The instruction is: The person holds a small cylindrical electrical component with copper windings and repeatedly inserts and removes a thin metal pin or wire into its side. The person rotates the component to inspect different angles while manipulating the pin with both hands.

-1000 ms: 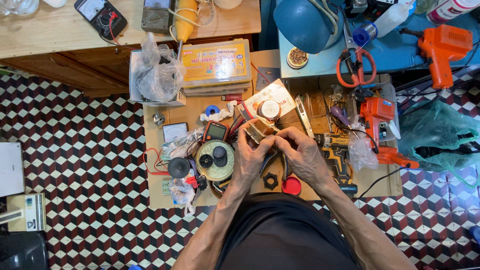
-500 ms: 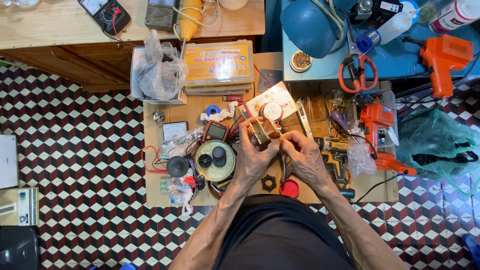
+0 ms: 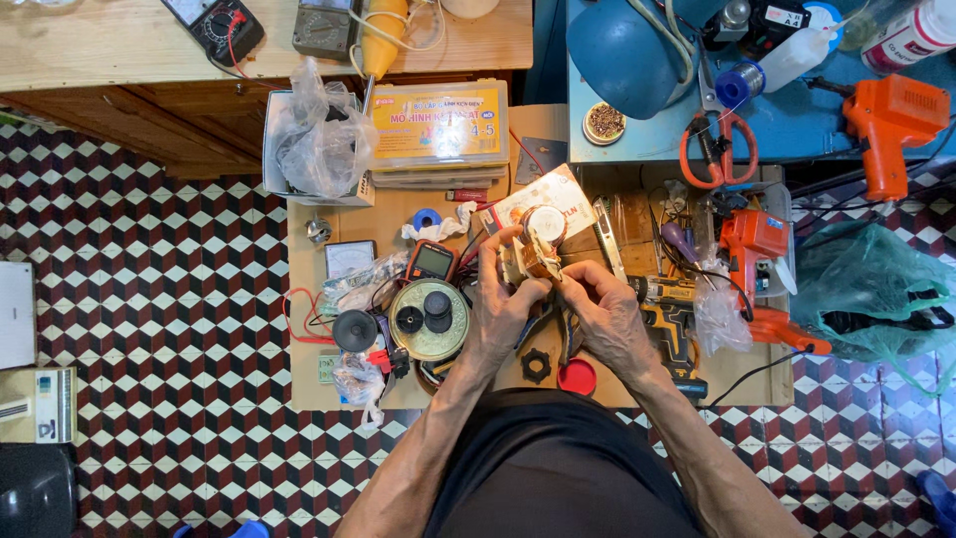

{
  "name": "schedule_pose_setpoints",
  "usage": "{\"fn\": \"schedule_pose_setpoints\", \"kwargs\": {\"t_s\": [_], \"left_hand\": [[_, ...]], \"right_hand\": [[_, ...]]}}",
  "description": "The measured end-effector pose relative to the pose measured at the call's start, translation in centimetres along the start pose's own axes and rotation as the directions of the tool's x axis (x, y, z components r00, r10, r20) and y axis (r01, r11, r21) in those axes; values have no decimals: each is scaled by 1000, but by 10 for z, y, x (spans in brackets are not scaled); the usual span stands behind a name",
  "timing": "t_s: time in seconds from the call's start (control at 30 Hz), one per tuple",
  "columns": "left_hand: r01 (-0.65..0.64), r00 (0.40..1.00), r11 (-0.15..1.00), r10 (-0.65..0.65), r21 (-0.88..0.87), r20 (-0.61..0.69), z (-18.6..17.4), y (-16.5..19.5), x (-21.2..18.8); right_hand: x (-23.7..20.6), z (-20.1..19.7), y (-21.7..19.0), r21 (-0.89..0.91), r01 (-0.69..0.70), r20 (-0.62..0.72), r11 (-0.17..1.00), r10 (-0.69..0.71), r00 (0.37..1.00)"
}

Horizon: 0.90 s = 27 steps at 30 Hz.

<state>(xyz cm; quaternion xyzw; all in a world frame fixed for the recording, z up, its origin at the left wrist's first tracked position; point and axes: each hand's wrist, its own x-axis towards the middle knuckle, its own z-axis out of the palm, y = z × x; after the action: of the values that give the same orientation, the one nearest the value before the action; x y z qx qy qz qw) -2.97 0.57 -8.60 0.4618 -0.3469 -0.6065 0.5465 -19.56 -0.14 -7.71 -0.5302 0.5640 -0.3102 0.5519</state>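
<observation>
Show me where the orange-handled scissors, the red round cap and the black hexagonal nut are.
orange-handled scissors [image 3: 719,149]: head view, on the handle loops.
red round cap [image 3: 577,378]: head view, on its middle.
black hexagonal nut [image 3: 537,366]: head view, on its ring.

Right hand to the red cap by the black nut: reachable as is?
Probably yes, once freed. The red cap lies bare on the board just under the right hand, nothing over it. But both hands grip the small part; the left hand would have to hold it alone.

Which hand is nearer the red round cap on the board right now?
Right. The right hand sits just above and to the right of the red round cap, apart from it. The left hand is farther off, up and to the cap's left, holding the small part.
</observation>
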Motion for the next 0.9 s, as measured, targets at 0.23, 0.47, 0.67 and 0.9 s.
{"fn": "schedule_pose_setpoints", "kwargs": {"t_s": [0.23,0.47,0.67,0.9], "left_hand": [[32,999,984,-31,176,-8,5,17,-2],[-56,997,948,71,313,-36,7,23,-4],[-113,984,869,164,482,-66,9,28,-5],[-214,952,762,304,611,-45,15,30,-5]], "right_hand": [[0,0,0,-10,18,-37,1000,-19,999],[2,0,9,83,-26,-8,996,27,1000],[5,0,13,138,-49,-6,989,50,999],[4,-2,9,73,-83,-26,994,85,996]]}}
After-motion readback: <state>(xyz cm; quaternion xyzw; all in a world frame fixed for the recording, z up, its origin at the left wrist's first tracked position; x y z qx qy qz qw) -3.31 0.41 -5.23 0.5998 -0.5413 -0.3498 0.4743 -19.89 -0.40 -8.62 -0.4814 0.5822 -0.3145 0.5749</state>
